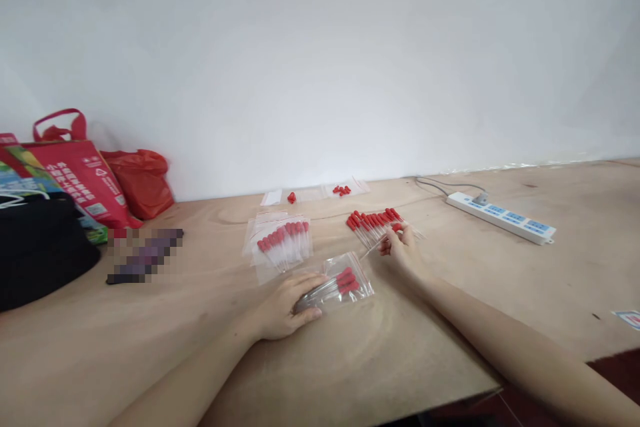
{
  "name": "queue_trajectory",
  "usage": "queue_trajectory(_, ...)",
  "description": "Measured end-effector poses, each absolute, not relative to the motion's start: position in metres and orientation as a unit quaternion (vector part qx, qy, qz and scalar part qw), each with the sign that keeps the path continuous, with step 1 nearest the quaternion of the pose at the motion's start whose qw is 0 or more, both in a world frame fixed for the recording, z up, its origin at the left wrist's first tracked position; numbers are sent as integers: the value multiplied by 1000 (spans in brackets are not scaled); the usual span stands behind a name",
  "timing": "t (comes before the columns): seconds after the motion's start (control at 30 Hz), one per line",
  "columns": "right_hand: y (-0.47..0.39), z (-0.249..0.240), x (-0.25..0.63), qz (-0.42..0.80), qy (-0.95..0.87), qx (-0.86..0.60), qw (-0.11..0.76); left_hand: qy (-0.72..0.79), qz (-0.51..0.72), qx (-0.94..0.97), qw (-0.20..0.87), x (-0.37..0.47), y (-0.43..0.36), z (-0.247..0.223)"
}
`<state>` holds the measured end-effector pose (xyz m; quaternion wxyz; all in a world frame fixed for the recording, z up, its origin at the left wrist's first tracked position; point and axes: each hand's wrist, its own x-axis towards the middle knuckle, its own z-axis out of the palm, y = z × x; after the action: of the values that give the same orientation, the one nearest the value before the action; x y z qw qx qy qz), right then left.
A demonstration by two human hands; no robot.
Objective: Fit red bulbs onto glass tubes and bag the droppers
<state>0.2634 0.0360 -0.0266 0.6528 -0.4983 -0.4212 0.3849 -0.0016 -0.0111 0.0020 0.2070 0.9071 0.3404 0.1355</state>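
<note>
Near the table's front, my left hand (287,307) is closed round a clear zip bag (367,283) with several red-tipped sticks (347,280) in it, tips pointing right. My right hand (400,247) pinches one red-tipped stick (396,228), its thin shaft slanting down to the left. Just beyond that hand lies a row of loose red-tipped sticks (373,219). Left of them, several more red-tipped sticks (284,237) rest on or in flat clear bags (250,240); which of the two I cannot tell.
Small red pieces (342,191) lie on clear bags by the wall. A white power strip (503,215) is at the right. Red bags (140,180), a black hat (43,250) and a blurred dark object (145,257) sit at the left of the wooden table (320,373).
</note>
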Motion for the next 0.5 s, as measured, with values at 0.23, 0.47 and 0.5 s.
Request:
queue_trajectory(0.23,23,-24,241,546,-393,-413,614,351,121,907,197,-2,-11,1)
queue_trajectory(0.47,17,-17,239,606,-510,-394,466,351,126,906,200,-1,-12,2)
queue_trajectory(0.5,18,-17,240,604,-518,-397,457,352,127,905,202,-1,-12,2)
